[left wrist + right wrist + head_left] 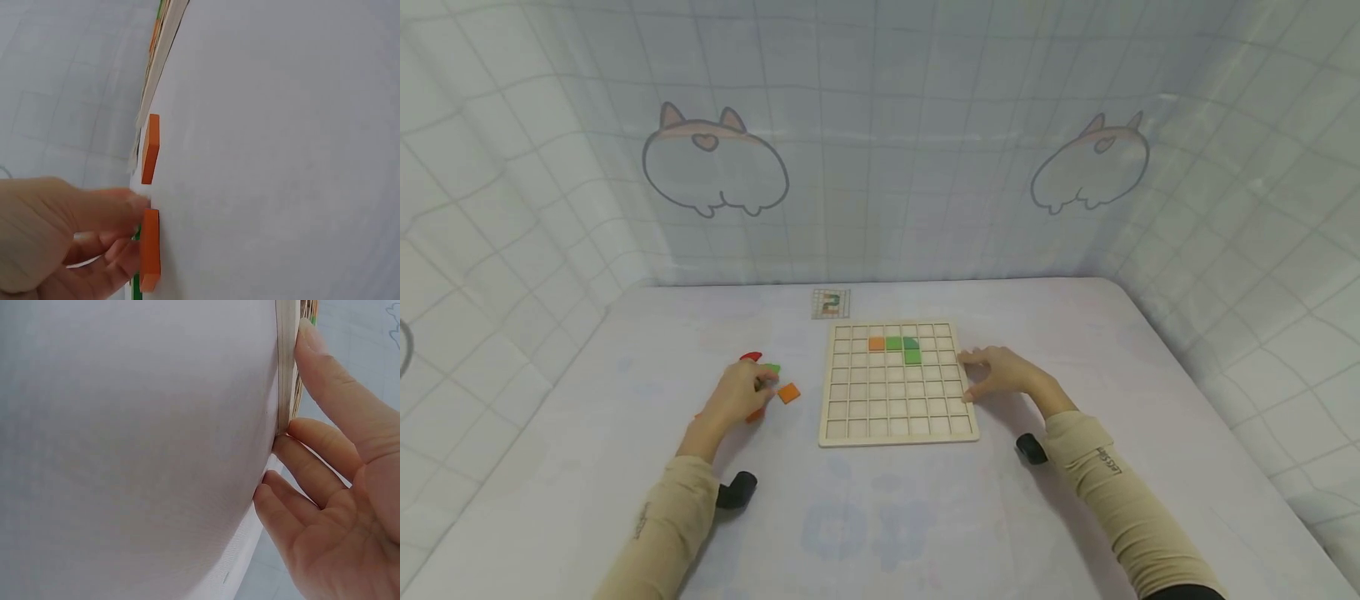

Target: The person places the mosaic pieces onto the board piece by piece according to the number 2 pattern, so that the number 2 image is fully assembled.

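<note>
My left hand (741,390) is low over loose tiles left of the board, its thumb and fingers bent around a bit of green that shows between them; I cannot tell whether they pinch it. Close by lie a red curved tile (750,357), a green tile (772,367) and an orange square tile (788,393). Another orange tile (150,250) stands out beside the fingertips in the left wrist view. My right hand (1003,372) touches the right edge of the wooden grid board (880,408), thumb and fingers spread along it.
Toward the board's far side sit an orange square (876,344), two green squares and a green curved tile (911,342). A small pattern card (831,304) lies beyond the far left corner. Black wrist-camera parts (737,492) jut below the sleeves. Grid-patterned curtains surround the table.
</note>
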Demonstrator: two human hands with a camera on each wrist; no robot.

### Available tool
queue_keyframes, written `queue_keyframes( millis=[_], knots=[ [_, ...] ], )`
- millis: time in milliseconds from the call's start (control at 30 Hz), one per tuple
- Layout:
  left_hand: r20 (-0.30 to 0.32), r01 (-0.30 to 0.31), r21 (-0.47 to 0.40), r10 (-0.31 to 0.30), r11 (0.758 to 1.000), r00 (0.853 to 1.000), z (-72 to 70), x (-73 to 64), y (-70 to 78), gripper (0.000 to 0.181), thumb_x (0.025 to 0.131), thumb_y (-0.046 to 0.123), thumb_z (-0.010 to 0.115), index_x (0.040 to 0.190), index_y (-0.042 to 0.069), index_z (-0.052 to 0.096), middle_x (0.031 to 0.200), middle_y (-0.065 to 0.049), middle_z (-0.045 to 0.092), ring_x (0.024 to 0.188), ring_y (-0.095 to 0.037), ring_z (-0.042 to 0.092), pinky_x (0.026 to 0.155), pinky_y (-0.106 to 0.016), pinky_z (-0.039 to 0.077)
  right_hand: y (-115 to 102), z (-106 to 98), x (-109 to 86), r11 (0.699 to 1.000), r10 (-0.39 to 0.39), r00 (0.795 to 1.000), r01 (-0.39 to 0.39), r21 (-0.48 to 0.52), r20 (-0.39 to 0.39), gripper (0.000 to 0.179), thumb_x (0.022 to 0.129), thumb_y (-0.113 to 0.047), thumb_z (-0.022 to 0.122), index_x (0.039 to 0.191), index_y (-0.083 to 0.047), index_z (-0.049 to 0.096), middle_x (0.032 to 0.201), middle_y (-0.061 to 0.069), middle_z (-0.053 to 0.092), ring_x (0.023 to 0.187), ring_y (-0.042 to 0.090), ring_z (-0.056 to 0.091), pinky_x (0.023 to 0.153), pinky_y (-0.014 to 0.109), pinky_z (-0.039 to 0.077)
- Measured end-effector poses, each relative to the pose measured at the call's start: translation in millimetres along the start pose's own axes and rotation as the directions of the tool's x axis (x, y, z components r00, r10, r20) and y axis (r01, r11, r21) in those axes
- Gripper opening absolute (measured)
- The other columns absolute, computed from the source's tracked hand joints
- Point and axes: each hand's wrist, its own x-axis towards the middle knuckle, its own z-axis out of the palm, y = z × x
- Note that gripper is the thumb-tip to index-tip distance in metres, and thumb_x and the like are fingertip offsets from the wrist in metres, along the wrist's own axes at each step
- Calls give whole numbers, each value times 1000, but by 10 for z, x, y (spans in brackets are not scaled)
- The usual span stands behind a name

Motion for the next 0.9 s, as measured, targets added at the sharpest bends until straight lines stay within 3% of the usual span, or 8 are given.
queue_keyframes(
  millis=[167, 300, 500, 667, 900],
  knots=[
    [-86, 50, -11, -51, 999, 995, -68, -56, -92, 16, 78, -7, 64, 94, -8, 66, 86, -19, 60, 80, -31, 54, 73, -44, 49, -1, 0, 7, 1000, -1, 1000, 1, 5, 3, 82, 73, -33, 79, 140, -3, 42, 147, 21, 32, 138, 40, 22, 111, 52, 17],
    [-113, 58, -19, -60, 998, 992, -100, -102, -175, 18, 78, -4, 66, 96, -8, 66, 83, -17, 60, 77, -28, 53, 70, -42, 48, 20, 0, 9, 1000, -6, 1000, 6, 9, 6, 82, 74, -34, 79, 140, -4, 42, 147, 19, 32, 138, 39, 22, 112, 52, 16],
    [-51, 83, -42, -85, 996, 995, -113, -91, -210, 25, 81, 2, 67, 105, -6, 66, 85, -16, 62, 76, -25, 54, 67, -37, 48, 27, -15, -6, 1000, -18, 1000, 18, 10, 2, 82, 73, -32, 79, 140, -2, 42, 147, 21, 32, 137, 41, 22, 111, 53, 17],
    [-8, 94, -27, -94, 995, 996, -120, -39, -211, 32, 82, 2, 66, 111, -10, 63, 83, -14, 61, 74, -24, 52, 65, -33, 47, 21, -18, -16, 1000, -9, 1000, 9, 23, 1, 82, 73, -32, 79, 140, -3, 41, 147, 22, 30, 138, 41, 21, 111, 53, 16],
    [2, 102, -9, -102, 995, 995, -120, -24, -186, 24, 79, -4, 61, 101, -8, 68, 87, -17, 61, 76, -25, 52, 66, -35, 47, 42, -10, -3, 999, -10, 1000, 10, 32, 2, 82, 73, -33, 79, 140, -3, 42, 147, 21, 31, 138, 41, 21, 111, 53, 16]
  ],
)
